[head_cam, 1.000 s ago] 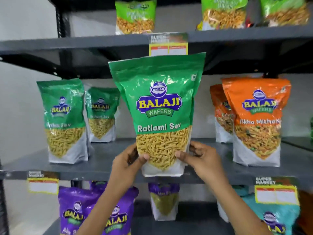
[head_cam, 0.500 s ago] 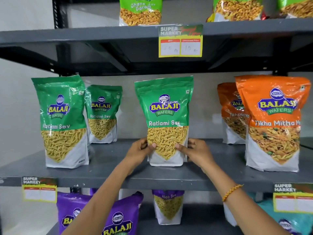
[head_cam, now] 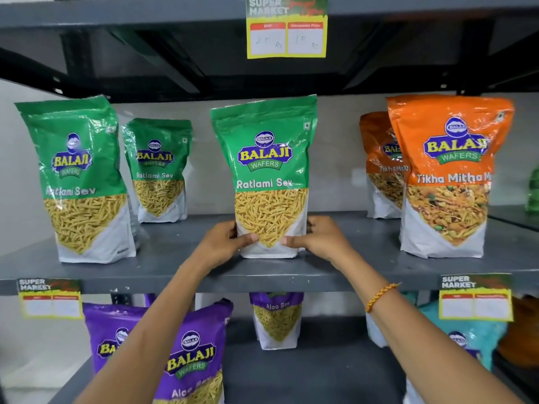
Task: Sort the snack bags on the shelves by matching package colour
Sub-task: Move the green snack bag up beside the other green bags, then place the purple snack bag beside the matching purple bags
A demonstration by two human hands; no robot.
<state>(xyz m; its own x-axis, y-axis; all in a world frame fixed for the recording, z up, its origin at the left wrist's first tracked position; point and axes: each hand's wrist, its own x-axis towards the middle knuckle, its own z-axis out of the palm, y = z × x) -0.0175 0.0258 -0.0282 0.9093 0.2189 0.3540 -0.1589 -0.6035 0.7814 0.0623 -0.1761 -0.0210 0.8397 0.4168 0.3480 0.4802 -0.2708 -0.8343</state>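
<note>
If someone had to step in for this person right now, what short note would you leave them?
Left hand and right hand both hold the base of the middle green bag, standing upright on the middle shelf.
Two green bags stand to its left, two orange bags to its right.
Purple bags sit below.
Left: let go, and perhaps slide it nearer the greens.

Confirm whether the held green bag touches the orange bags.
No: the green bag between both hands stands apart from the orange bags, bare shelf between.
</note>
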